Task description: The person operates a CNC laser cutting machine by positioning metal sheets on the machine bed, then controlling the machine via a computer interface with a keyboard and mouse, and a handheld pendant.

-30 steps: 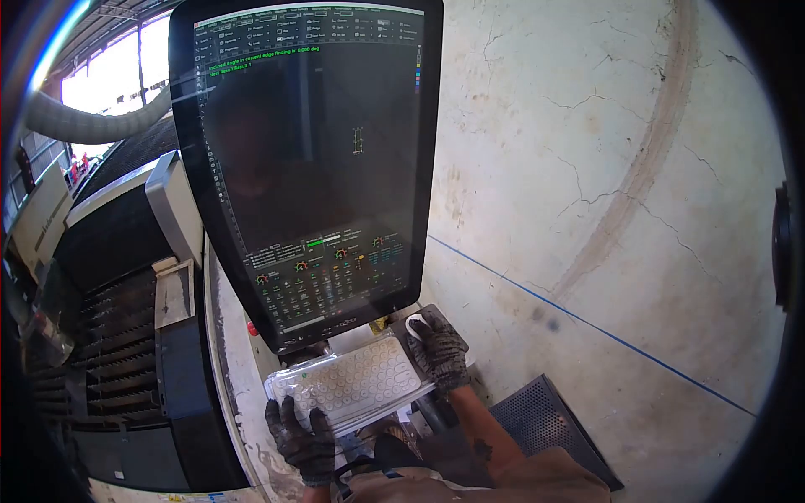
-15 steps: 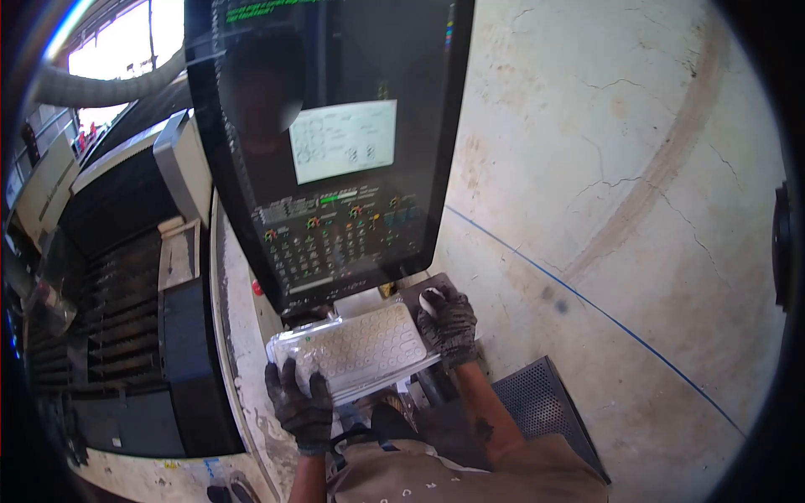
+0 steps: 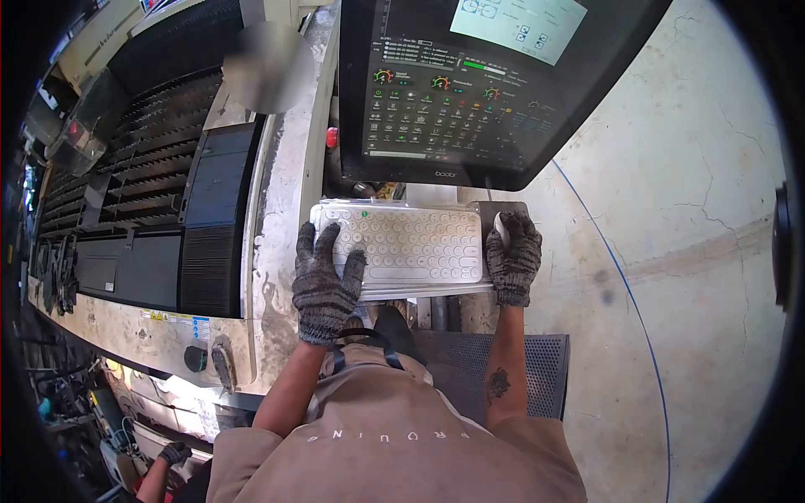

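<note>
A white keyboard with round keys rests on a shelf below a large black monitor. My left hand, in a dark striped knit glove, lies over the keyboard's left end with its fingers spread and holds nothing. At the right of the keyboard, my right hand, gloved the same way, curls over a white computer mouse. Most of the mouse is hidden under the fingers. It sits on a dark pad. The screen shows rows of icons, dials and a pale drawing window.
To the left stands a large machine with a slatted bed and a light frame. A red button is beside the monitor. A perforated metal panel is low on the right. Another person's gloved hand shows at lower left.
The view has tilted down and turned, so the monitor sits higher and the keyboard looks level. My left hand stays at the keyboard's left end, and my right hand remains on the mouse.
</note>
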`<state>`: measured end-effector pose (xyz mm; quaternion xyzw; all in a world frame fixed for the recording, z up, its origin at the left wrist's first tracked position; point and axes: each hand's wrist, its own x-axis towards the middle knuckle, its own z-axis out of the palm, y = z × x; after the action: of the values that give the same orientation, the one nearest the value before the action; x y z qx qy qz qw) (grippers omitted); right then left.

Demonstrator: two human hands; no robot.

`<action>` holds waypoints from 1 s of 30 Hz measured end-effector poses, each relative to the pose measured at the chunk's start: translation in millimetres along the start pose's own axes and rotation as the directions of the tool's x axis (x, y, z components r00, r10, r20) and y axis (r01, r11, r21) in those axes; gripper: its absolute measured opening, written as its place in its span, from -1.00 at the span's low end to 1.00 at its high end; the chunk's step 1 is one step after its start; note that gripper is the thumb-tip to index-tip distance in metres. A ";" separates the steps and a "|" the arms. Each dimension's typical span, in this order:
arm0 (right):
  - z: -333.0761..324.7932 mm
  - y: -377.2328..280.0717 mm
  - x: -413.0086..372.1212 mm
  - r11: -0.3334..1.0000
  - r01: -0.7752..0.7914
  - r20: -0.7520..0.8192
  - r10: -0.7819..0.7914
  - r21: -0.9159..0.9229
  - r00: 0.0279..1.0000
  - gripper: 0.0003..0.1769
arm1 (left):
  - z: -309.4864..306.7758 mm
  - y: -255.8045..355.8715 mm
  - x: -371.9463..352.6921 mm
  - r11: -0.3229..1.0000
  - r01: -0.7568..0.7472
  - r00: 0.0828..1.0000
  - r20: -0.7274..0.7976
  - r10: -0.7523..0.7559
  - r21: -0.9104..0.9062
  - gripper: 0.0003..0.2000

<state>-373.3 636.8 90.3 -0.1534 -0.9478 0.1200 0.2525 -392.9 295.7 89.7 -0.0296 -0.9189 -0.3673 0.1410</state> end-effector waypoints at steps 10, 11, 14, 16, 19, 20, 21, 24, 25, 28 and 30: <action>3.1 4.0 -0.6 0.999 0.035 -0.010 -0.035 -0.014 0.999 -0.48 | 5.7 -5.3 -1.6 0.999 -0.014 0.999 -0.038 0.013 -0.029 -0.44; 2.0 2.7 1.0 1.000 0.021 -0.002 -0.021 -0.002 1.000 -0.48 | 7.8 -7.2 -1.2 0.995 -0.037 0.994 -0.105 0.027 -0.092 -0.44; 1.0 1.3 1.0 1.000 0.020 -0.001 -0.020 0.005 1.000 -0.48 | 7.2 -8.7 -2.3 0.998 -0.054 0.994 -0.102 0.049 -0.043 -0.46; -0.8 -1.0 -0.1 1.000 0.015 0.005 -0.015 0.010 1.000 -0.48 | 1.3 -2.8 -2.5 0.999 -0.003 0.999 -0.050 0.001 -0.037 -0.43; 0.4 1.0 3.3 1.000 0.009 0.002 -0.009 0.012 1.000 -0.47 | -9.7 21.3 4.9 0.992 -0.059 0.998 -0.011 0.061 0.112 -0.39; 2.9 3.8 0.7 1.000 0.004 0.010 -0.004 0.010 1.000 -0.46 | -10.9 26.0 5.0 0.954 -0.152 0.988 0.000 0.157 0.258 -0.38; 6.7 6.2 -2.2 1.000 -0.001 0.003 0.001 0.004 1.000 -0.46 | -9.9 24.2 5.3 0.955 -0.160 0.986 0.002 0.165 0.251 -0.38; 33.8 33.2 -5.7 0.984 0.128 0.049 -0.123 -0.126 0.991 -0.45 | 0.9 9.1 12.7 0.970 -0.194 0.981 0.053 0.188 0.148 -0.34; 39.9 35.9 -3.0 0.997 0.058 0.079 -0.054 -0.058 0.995 -0.48 | 2.7 10.5 12.0 0.964 -0.202 0.979 0.015 0.203 0.173 -0.33; 10.3 11.2 2.0 0.999 0.006 -0.002 -0.006 -0.043 1.000 -0.49 | 0.5 11.3 14.1 0.989 -0.148 0.988 0.040 0.147 0.026 -0.31; 1.5 3.9 0.1 1.000 -0.008 0.000 0.008 0.011 1.000 -0.50 | 5.4 5.4 13.9 0.994 -0.106 0.994 0.003 0.106 -0.024 -0.26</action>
<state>-373.3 640.2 87.8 -0.1560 -0.9465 0.1261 0.2526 -406.6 302.6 93.5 -0.0807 -0.9118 -0.3702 0.1581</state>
